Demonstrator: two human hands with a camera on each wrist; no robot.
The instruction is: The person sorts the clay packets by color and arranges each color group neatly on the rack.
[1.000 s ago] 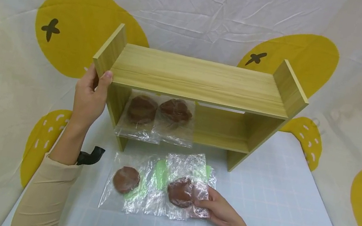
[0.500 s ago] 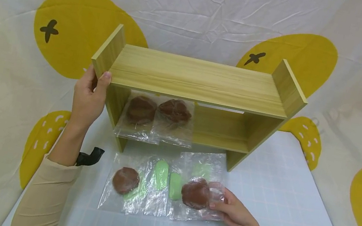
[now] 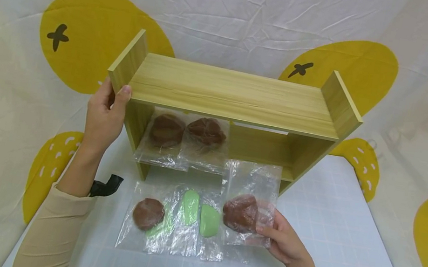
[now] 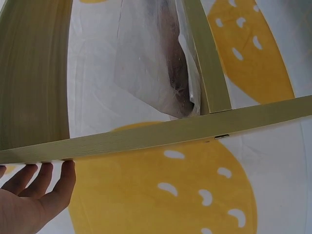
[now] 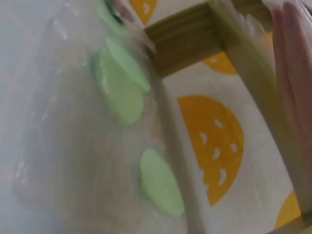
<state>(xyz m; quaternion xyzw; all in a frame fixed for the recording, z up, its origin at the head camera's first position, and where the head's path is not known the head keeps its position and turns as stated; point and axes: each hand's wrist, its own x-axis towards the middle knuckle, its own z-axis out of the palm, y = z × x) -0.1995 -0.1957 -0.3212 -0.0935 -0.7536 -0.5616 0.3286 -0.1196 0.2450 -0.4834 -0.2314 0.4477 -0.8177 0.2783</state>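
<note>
My left hand (image 3: 106,113) grips the left side panel of a small wooden shelf (image 3: 229,91), thumb on the front edge; in the left wrist view its fingers (image 4: 62,187) reach the panel's outer face. My right hand (image 3: 285,240) pinches the right edge of a clear plastic bag (image 3: 255,178) with a brown, flattened round lump (image 3: 241,212) inside. This bag is raised in front of the shelf's lower right part, overlapping the lower board. Two similar bags with brown lumps (image 3: 167,130) lean side by side on the left of the lower board.
On the table (image 3: 347,250) before the shelf lie several clear bags, one with a brown disc (image 3: 148,213), others with pale green pieces (image 3: 209,221). The right side panel (image 3: 339,105) stands near the raised bag. A cloth with yellow shapes (image 3: 341,60) hangs behind.
My right hand has lifted the bag with the brown lump off the green-piece bags, moving it right and then up toward the shelf. The left hand stays on the side panel.
</note>
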